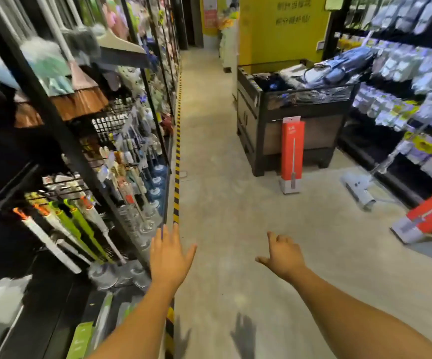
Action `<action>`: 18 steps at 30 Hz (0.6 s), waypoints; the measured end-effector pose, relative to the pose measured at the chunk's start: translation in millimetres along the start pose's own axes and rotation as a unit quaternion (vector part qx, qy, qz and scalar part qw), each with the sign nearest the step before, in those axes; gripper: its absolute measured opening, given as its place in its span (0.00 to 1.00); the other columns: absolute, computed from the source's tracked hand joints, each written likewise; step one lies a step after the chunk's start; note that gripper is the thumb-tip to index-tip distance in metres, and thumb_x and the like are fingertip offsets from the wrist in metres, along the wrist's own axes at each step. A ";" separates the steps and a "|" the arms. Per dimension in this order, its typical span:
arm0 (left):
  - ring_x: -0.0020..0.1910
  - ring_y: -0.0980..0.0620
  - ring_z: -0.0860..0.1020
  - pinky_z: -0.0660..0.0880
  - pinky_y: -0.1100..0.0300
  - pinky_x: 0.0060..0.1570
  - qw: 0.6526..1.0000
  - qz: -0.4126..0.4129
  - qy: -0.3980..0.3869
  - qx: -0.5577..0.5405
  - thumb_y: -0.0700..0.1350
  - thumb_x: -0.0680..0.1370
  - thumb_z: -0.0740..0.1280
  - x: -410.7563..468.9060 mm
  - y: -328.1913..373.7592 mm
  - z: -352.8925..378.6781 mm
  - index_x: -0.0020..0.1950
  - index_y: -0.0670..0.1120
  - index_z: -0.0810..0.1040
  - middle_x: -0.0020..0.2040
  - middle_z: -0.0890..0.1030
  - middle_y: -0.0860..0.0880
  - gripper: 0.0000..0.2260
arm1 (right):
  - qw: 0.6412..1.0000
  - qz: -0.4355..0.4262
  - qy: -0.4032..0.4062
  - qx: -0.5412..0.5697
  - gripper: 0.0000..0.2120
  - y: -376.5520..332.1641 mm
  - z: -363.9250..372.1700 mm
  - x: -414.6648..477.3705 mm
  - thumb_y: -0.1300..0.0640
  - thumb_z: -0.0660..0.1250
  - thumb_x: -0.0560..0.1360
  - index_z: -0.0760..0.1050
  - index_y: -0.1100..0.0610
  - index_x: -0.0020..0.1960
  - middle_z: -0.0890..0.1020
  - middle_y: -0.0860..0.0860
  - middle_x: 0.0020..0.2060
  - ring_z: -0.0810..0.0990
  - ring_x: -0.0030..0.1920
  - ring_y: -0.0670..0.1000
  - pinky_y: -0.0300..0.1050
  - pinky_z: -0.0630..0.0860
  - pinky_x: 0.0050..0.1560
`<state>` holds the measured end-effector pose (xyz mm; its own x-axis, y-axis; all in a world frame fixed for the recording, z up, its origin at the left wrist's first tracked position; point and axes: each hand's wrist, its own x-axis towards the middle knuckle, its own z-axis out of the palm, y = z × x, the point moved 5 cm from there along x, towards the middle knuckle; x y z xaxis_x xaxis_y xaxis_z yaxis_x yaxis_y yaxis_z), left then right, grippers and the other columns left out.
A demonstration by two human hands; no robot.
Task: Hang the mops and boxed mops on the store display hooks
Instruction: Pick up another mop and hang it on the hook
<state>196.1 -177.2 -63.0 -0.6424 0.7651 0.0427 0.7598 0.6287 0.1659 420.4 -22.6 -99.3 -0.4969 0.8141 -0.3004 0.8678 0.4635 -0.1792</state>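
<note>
A red boxed mop (291, 154) stands upright on the floor, leaning against a dark bin across the aisle. A second red boxed mop (428, 216) leans tilted at the right edge. An unboxed grey flat mop (358, 189) lies on the floor by the right shelving, its handle running up to the right. My left hand (169, 257) is stretched forward with fingers spread, holding nothing, beside the left display rack (54, 117). My right hand (282, 252) is also extended over the floor, fingers loosely apart and empty. Both hands are far from the mops.
The left rack carries hanging brooms (80, 97), brushes and plungers (155, 187). A yellow-black floor stripe (177, 161) runs along its base. The dark bin (295, 117) holds packaged goods. Right shelving (404, 81) is full of packets. A concrete aisle runs ahead.
</note>
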 end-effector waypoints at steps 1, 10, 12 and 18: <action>0.78 0.42 0.55 0.52 0.49 0.76 1.000 0.019 -0.019 -0.002 0.64 0.79 0.56 -0.4 25.9 14.8 0.79 0.45 0.55 0.79 0.58 0.41 0.35 | 1.000 0.017 -0.007 0.007 0.36 24.9 4.5 -1.5 0.35 0.62 0.75 0.59 0.56 0.74 0.72 0.58 0.67 0.70 0.66 0.59 0.52 0.71 0.61; 0.79 0.44 0.49 0.47 0.51 0.77 0.961 0.203 -0.182 0.056 0.66 0.80 0.49 -11.8 257.5 132.6 0.81 0.46 0.46 0.80 0.50 0.42 0.36 | 0.975 0.202 -0.069 0.055 0.36 258.4 34.8 -45.7 0.35 0.60 0.77 0.56 0.56 0.75 0.69 0.58 0.69 0.68 0.69 0.59 0.52 0.69 0.64; 0.79 0.43 0.49 0.46 0.52 0.77 0.947 0.243 -0.201 0.062 0.66 0.80 0.49 -14.9 313.4 151.3 0.80 0.47 0.45 0.80 0.50 0.42 0.36 | 0.965 0.245 -0.067 0.060 0.37 305.6 32.2 -55.2 0.35 0.60 0.77 0.56 0.57 0.76 0.69 0.58 0.69 0.68 0.69 0.60 0.52 0.69 0.64; 0.79 0.44 0.48 0.45 0.52 0.77 0.912 0.322 -0.250 0.036 0.65 0.80 0.49 -25.5 440.9 188.2 0.81 0.47 0.45 0.80 0.49 0.43 0.35 | 0.932 0.345 -0.064 0.091 0.36 399.2 26.2 -66.9 0.35 0.58 0.77 0.57 0.57 0.75 0.71 0.57 0.68 0.69 0.67 0.59 0.52 0.69 0.63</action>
<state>566.2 106.6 -176.3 0.0529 0.9355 -0.3493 0.9797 0.0192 0.1997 799.9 98.8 -175.3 0.1720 0.8423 -0.5108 0.9714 -0.2313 -0.0544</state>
